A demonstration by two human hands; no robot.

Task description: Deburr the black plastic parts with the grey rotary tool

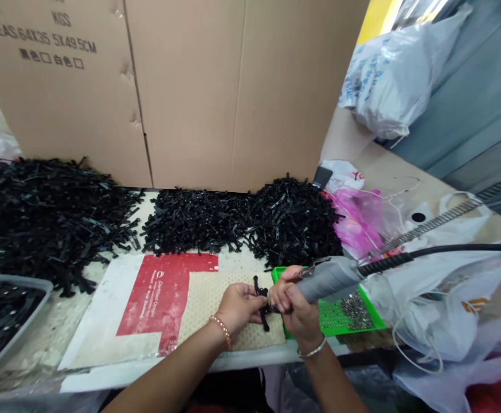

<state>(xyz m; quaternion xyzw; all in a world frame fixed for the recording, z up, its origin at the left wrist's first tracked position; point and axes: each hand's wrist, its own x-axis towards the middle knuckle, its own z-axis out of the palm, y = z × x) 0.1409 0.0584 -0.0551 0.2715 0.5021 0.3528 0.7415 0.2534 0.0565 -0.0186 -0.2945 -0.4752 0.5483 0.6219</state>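
Fingers of our left hand (238,307) pinch a small black plastic clip (261,298) above the tabletop (104,367); right hand (291,307) grips a grey corded power screwdriver (330,278), tip on clip, beside green perforated tray (362,327).

I am looking at a small assembly workshop or factory packing bench. Heaps of identical black plastic parts (53,212) cover the back edge of the worktable (82,344), with more in a clear bin (1,315) at its left edge. Printed shipping cartons (181,86) stand behind the table. A corded power screwdriver (332,278) and a green tray (340,315) of small metal screws (356,310) sit near the right edge, beside plastic bags (439,275).
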